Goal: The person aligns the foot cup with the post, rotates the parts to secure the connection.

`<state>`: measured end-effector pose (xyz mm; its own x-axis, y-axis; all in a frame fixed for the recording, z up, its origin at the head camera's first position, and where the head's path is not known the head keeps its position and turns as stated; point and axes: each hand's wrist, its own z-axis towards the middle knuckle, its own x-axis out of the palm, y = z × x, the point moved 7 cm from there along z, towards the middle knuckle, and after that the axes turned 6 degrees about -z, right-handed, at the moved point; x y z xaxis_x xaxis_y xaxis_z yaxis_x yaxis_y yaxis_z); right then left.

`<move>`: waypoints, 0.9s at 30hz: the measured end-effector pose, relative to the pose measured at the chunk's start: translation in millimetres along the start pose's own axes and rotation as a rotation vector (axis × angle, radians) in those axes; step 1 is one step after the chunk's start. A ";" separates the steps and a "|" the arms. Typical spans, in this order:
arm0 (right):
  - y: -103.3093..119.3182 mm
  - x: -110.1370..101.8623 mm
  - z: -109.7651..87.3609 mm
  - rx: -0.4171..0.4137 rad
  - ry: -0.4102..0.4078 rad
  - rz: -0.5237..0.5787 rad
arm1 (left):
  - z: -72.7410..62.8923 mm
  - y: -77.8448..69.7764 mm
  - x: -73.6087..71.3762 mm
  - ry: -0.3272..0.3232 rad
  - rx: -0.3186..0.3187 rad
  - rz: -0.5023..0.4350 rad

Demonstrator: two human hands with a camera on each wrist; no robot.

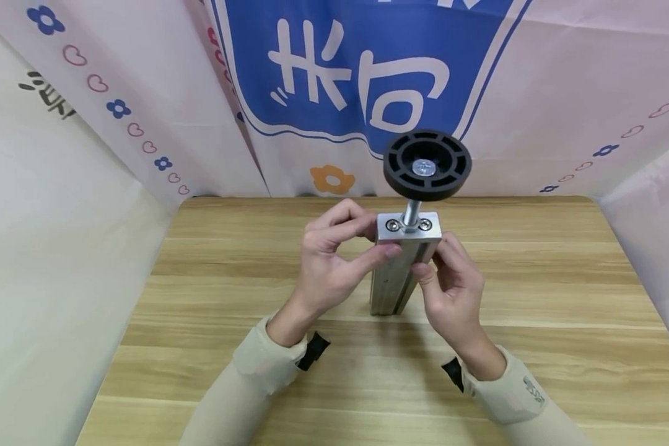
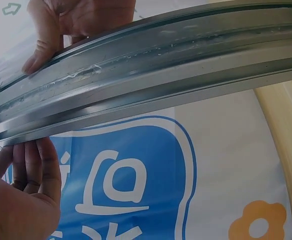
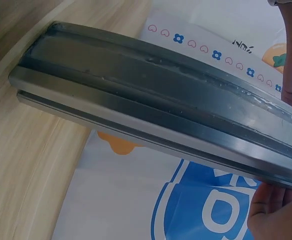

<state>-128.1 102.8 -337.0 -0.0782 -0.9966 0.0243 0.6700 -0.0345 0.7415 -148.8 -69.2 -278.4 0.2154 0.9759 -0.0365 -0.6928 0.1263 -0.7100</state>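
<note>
An aluminium profile (image 1: 389, 275) stands upright on the table, its long grooves also showing in both wrist views. Two screws fasten a metal end plate (image 1: 409, 236) to its top, and from there a threaded rod (image 1: 412, 212) rises to a round black levelling foot (image 1: 424, 191). My left hand (image 1: 331, 257) holds the profile's top end between thumb and fingers, the thumb across the near face. Lower down on the right side, my right hand (image 1: 456, 291) grips the profile, thumb on the near face and fingers partly hidden behind it.
The wood-grain table (image 1: 217, 310) extends on both sides of the profile. Behind it hangs a printed cloth (image 1: 535, 124) with a blue panel, close to the table's far edge. White sheeting (image 1: 44, 248) rises at the left. Black straps (image 1: 314, 351) sit at both cuffs.
</note>
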 end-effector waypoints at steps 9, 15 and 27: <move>3.1 1.9 -1.7 -0.008 0.002 0.006 | 0.9 -4.7 -0.9 0.009 0.019 0.012; 3.9 1.0 -8.5 0.014 -0.014 0.009 | -3.6 -3.4 1.0 0.004 -0.008 0.015; -0.8 0.1 -15.7 0.022 -0.025 0.026 | -2.7 -1.5 3.1 -0.005 -0.035 -0.003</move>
<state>-117.0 101.6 -348.1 -0.0799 -0.9950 0.0605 0.6557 -0.0068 0.7550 -145.3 -66.9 -279.4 0.2144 0.9763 -0.0307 -0.6678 0.1235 -0.7340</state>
